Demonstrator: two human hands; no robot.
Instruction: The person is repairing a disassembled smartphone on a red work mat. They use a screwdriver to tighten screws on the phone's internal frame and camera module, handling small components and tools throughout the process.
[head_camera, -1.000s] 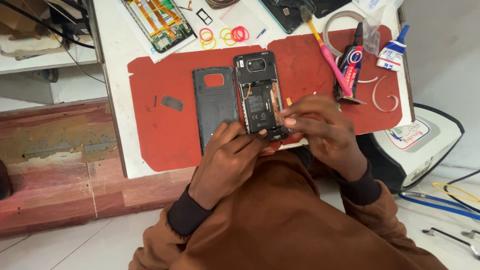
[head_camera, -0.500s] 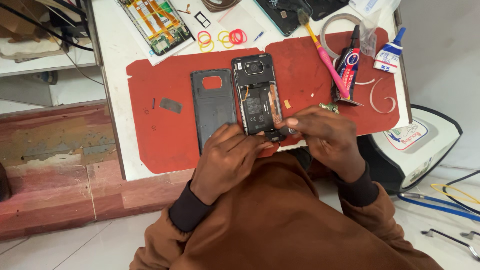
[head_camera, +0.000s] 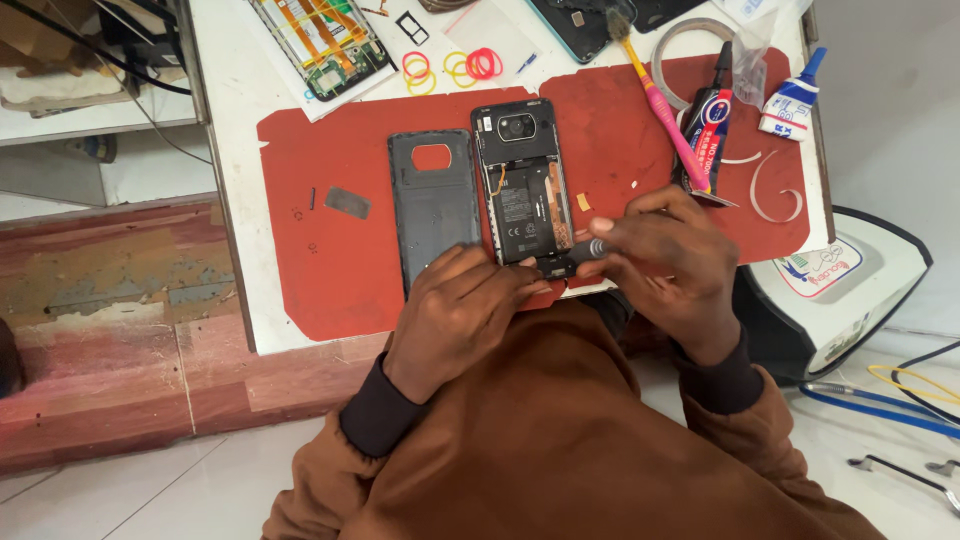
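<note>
Right hand with screwdriver at opened phone (lengthwise away, camera far).

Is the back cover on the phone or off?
Off: the phone lies open, battery showing, and its dark back cover lies beside it on the red mat.

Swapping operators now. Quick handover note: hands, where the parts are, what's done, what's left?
Left hand: fingers pressed on the bottom end of the open phone, steadying it on the red mat.
Right hand: gripping a small dark tool, its tip at the phone's lower right edge.
Back cover: off, lying flat just left of the phone.
Done: cover removed, battery and board exposed.
Left: work at the phone's bottom end appears unfinished; cover not refitted.
Nearby: pink brush and glue tube on the mat to the right.
</note>
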